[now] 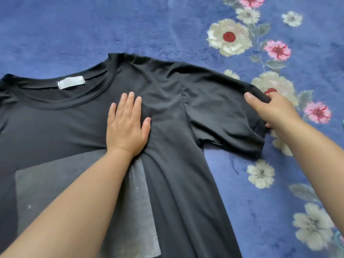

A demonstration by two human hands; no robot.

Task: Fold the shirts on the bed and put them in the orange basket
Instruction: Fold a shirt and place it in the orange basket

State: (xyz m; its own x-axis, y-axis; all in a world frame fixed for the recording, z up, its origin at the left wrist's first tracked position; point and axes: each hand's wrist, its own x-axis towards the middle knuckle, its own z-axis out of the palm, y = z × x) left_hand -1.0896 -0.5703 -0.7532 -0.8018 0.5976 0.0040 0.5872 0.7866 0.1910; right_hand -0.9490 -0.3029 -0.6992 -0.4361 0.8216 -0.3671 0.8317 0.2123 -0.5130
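Two hands work one black shirt (pixel 167 164) spread on the floral bedspread (pixel 93 30): left hand (pixel 126 125) lies flat, fingers spread, on the chest; right hand (pixel 273 110), farther out, pinches the sleeve (pixel 223 112) for folding inward, toward the left hand.

I see a blue plush blanket (pixel 74 34) filling the whole background, nap brushed in uneven streaks. A floral print runs down its right side: cream flowers with red centres (pixel 229 37), smaller pink flowers (pixel 277 50), grey-green leaves (pixel 275 64) on thin stems. More cream blooms (pixel 260 173) lower right. At the far right edge I note a sliver of something teal, unidentifiable.
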